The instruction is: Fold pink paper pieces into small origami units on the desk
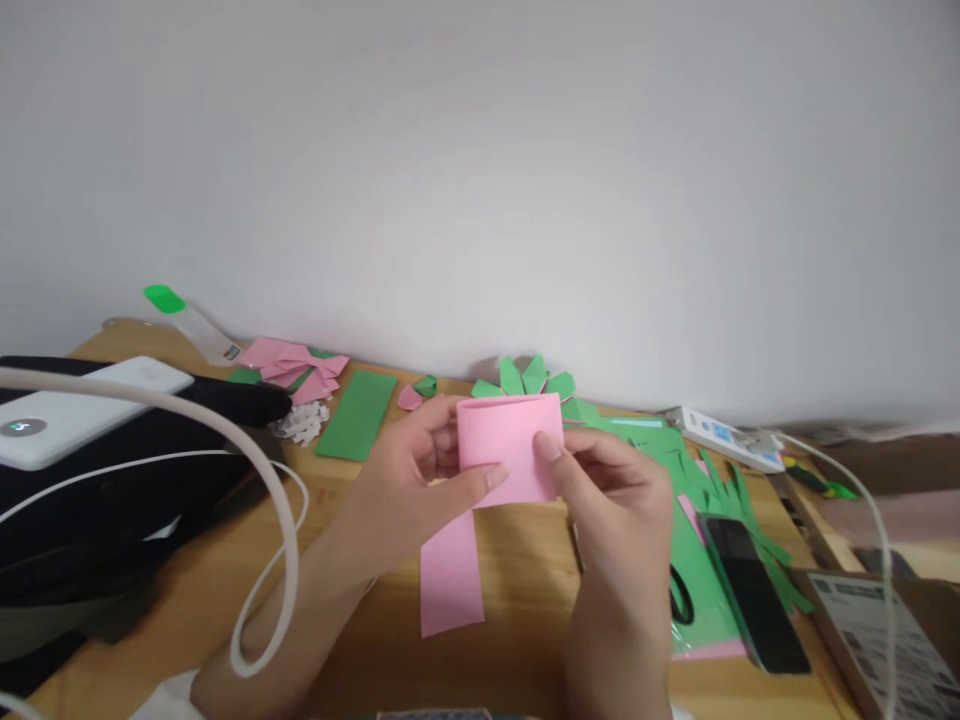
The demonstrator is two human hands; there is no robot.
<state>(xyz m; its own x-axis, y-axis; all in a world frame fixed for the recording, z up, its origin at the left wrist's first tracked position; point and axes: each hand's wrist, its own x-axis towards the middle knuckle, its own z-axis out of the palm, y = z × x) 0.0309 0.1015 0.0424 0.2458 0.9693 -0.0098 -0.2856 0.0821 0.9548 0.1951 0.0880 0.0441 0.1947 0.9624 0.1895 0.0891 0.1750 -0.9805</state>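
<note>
Between my two hands, above the wooden table, is a folded piece of pink paper [510, 455], its layers showing along the top edge. My left hand [420, 470] grips its left side, the thumb flat on the front and the fingers behind. On the right side my right hand [611, 490] pinches it, thumb on the front face, fingers mostly hidden behind. A pink paper strip [451, 580] lies on the table below my left hand. Just behind the folded paper, green paper petals [525, 376] stand near the wall.
Green paper rectangle [357, 415], pink paper bows [296, 365] and white scraps [303, 422] lie to the left. A white cable [289, 560] loops past my left forearm. At right are green sheets [697, 570], a phone [756, 592] and a power strip [724, 440].
</note>
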